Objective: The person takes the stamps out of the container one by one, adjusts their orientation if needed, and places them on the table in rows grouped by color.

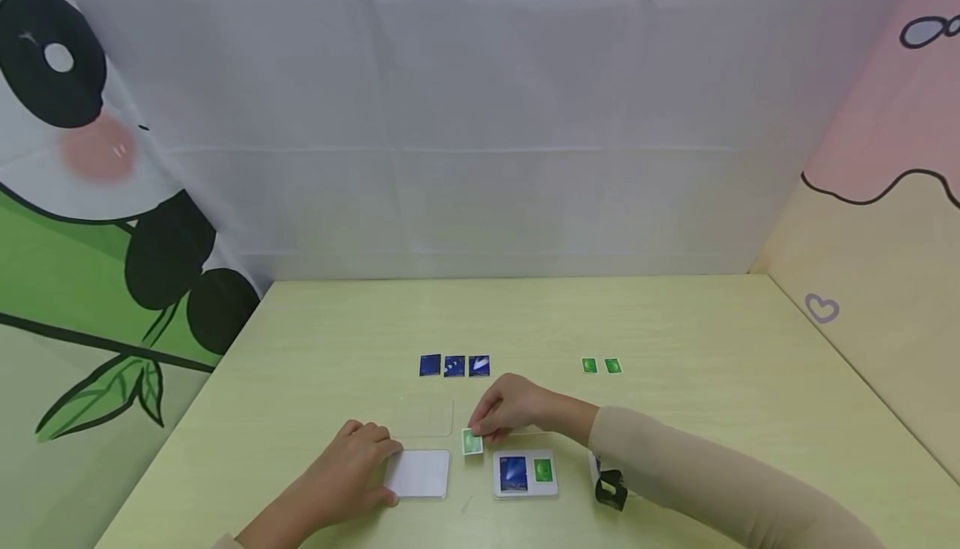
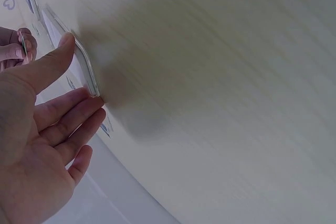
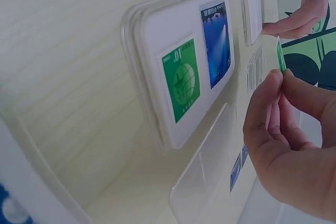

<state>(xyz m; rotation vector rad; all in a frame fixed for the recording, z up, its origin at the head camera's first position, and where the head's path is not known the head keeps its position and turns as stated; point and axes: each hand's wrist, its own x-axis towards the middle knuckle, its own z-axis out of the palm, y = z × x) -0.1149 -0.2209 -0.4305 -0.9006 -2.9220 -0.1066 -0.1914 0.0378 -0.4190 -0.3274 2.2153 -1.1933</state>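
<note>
My right hand [image 1: 512, 407] pinches a small green postage stamp [image 1: 472, 443] between thumb and forefinger, held just above the table; in the right wrist view the stamp [image 3: 280, 55] is seen nearly edge-on. To its left, my left hand [image 1: 351, 467] holds a flat white plastic case [image 1: 422, 476] by its edges, thumb on the near side and fingers on the far side. The case's white face bears no stamp. Beside it, on the right, lies a similar case [image 1: 530, 489] with a blue stamp [image 1: 513, 474] and a green stamp [image 1: 543, 471] on it.
Three blue stamps [image 1: 454, 366] lie in a row farther back, and two green stamps [image 1: 612, 365] to their right. Clear plastic lids [image 1: 423, 417] lie behind the cases. A third case [image 1: 594, 467] is mostly hidden by the right sleeve. A pale cloth [image 1: 510, 132] hangs behind the table.
</note>
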